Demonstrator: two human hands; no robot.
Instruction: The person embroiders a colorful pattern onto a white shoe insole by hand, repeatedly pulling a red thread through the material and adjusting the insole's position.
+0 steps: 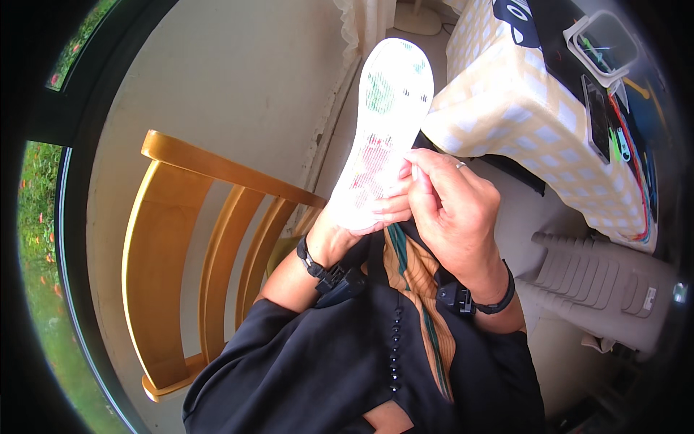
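Note:
A white insole-shaped mesh piece (387, 116) with green and red stitching stands upright in front of me. My left hand (361, 213) grips its lower end from behind, fingertips curled over the near face. My right hand (452, 210) pinches at the piece's lower right edge with thumb and forefinger; anything between them is too small to make out. Both wrists wear black bands. A ring shows on the right hand.
A wooden chair (188, 246) stands at my left by a window. A table with a checked yellow-and-white cloth (520, 108) is at the upper right, carrying a clear box (603, 43) and coloured threads. A grey plastic stool (600, 282) sits under it.

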